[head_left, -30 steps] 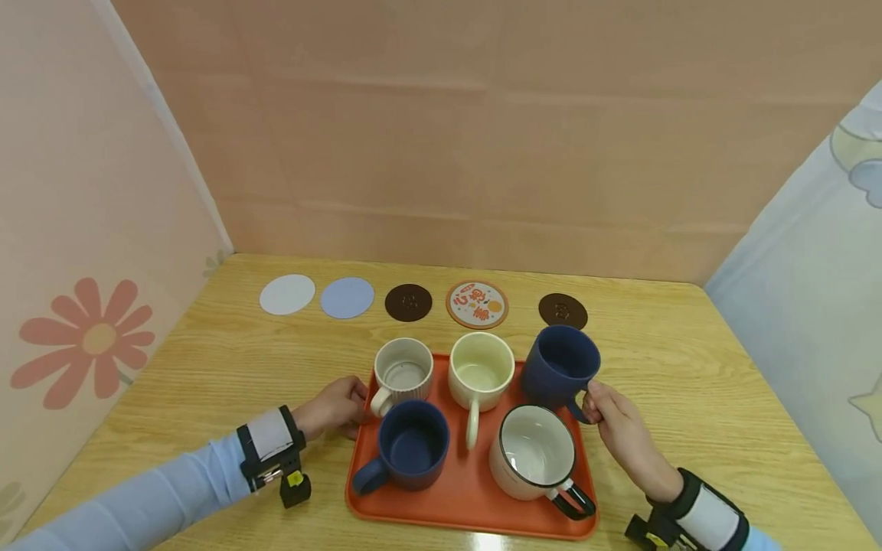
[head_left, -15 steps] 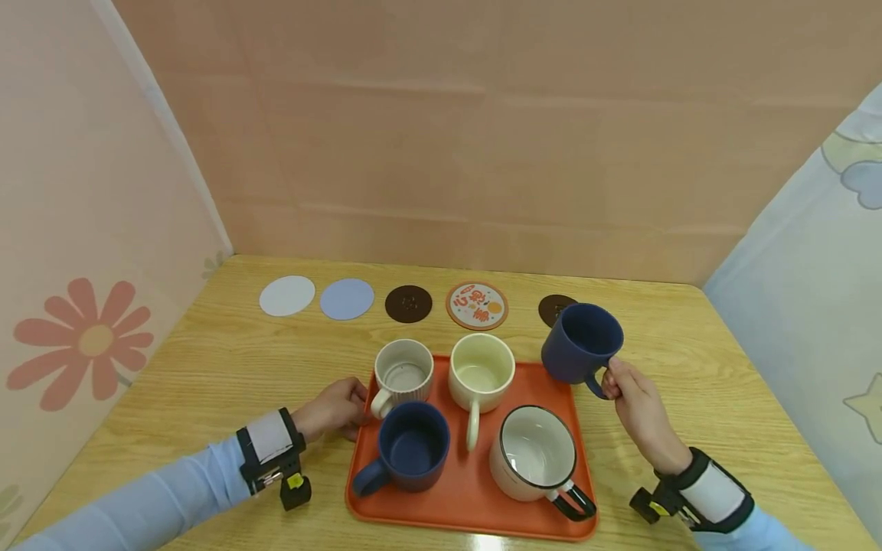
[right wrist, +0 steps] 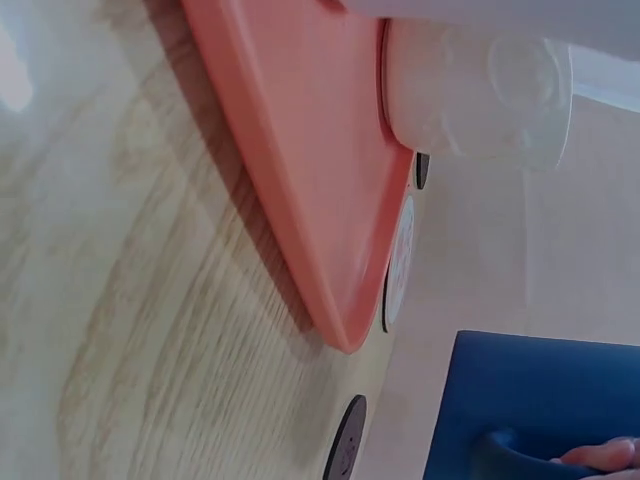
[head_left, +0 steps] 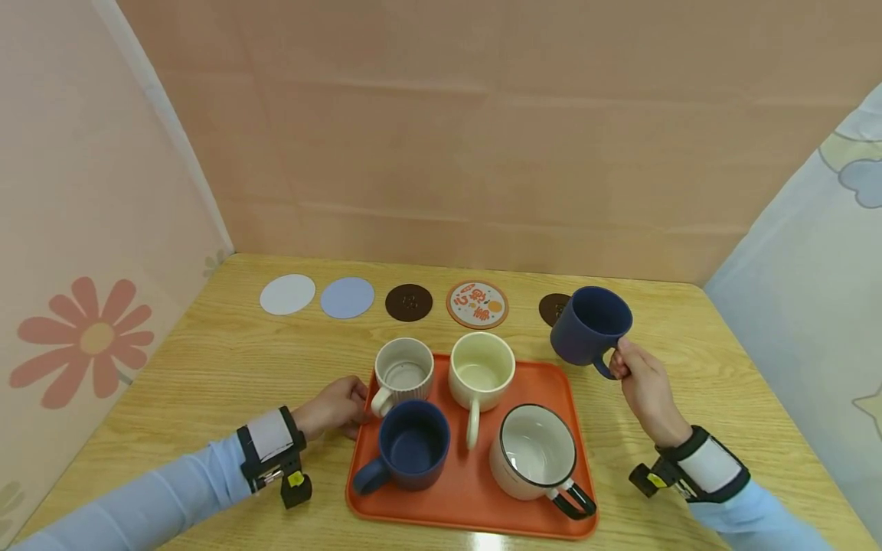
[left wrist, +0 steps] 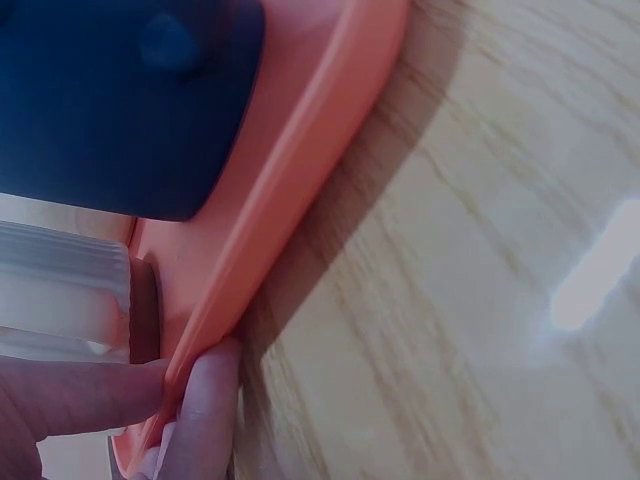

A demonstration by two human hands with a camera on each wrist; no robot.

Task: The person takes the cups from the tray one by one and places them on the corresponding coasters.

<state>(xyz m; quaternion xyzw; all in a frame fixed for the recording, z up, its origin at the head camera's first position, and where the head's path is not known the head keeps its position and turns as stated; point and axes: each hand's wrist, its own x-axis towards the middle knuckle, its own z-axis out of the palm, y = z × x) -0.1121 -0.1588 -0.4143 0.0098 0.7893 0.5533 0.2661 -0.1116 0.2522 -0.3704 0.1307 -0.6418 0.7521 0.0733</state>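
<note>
Navy-blue, matte, round mug (head_left: 589,325) is the big mover here: a second ago it was over the back right corner of the orange, rectangular, plastic-looking tray (head_left: 475,509), and now it's past the edge, up in the air to the right and further back. The right hand (head_left: 644,390) has it by the handle, fingers pinched on the loop. From the head view it covers part of a round, dark brown coaster (head_left: 553,309), but I can't tell if it's actually above it or just short of it.

Left hand (head_left: 334,408) hasn't budged. Its wrist view shows thumb and fingers pinching the tray's rim, which I'd guess is to steady it.

What it means: that corner of the tray is freed up, and the mug looks past the risk of knocking its neighbours. Four others haven't moved: a ribbed, off-white mug (head_left: 403,371), a smooth, pale cream mug (head_left: 481,375), a second dark blue, round mug (head_left: 413,444) and a wide, white, black-rimmed mug (head_left: 534,455). So lifting's done for this one, but I'd say setting it down isn't.
</note>
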